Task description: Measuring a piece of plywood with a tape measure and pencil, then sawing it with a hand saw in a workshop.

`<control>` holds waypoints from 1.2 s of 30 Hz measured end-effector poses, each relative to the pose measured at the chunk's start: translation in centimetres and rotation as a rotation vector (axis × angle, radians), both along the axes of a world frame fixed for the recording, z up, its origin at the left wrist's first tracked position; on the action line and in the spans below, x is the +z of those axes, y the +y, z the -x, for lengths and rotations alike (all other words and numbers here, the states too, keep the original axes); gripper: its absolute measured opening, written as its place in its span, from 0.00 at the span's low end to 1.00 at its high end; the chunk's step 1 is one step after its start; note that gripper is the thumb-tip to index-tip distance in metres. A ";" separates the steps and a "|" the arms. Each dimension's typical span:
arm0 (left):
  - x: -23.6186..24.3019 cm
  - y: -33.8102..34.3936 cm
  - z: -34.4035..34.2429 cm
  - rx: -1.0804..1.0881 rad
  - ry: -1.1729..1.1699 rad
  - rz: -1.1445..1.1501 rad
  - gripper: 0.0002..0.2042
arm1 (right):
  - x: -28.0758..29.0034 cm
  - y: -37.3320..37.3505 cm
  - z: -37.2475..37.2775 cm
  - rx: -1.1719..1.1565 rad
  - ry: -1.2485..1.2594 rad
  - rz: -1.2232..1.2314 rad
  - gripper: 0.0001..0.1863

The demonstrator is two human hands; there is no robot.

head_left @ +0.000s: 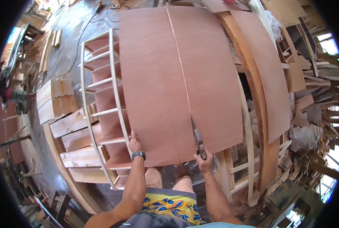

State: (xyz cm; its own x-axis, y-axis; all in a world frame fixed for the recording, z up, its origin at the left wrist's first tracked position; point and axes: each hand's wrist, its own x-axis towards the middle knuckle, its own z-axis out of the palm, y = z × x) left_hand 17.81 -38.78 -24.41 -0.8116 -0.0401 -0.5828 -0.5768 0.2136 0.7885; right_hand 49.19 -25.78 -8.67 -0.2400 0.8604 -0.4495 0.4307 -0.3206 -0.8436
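Note:
A large reddish-brown plywood sheet (150,83) lies flat in front of me. A pale cut line runs down it from the far edge to the tip of a handsaw (195,133). From there a thin dark line continues to the near edge. My right hand (204,161) is closed round the saw's handle, at the sheet's near edge, with the blade slanting onto the sheet. My left hand (135,144), with a dark watch on its wrist, grips the sheet's left edge near the corner, beside a wooden frame; some of its fingers are hidden.
The ladder-like frame of pale slats (116,87) stands along the sheet's left side. Left of it are stacked boards (80,157) and a cable on the floor. To the right lie a thick wooden beam (253,79), another plywood piece (266,76) and piled offcuts (317,87).

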 end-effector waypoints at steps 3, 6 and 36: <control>-0.5 0.3 -0.3 -0.089 0.102 0.150 0.33 | -2.9 0.0 -0.8 -0.049 0.033 0.075 0.16; 0.7 1.8 -1.1 -0.177 0.057 0.209 0.35 | -4.1 0.1 -1.4 -0.075 0.012 0.088 0.14; 4.8 9.2 -27.3 -1.708 0.455 0.496 0.61 | -7.1 9.8 -12.9 0.190 -0.204 0.008 0.20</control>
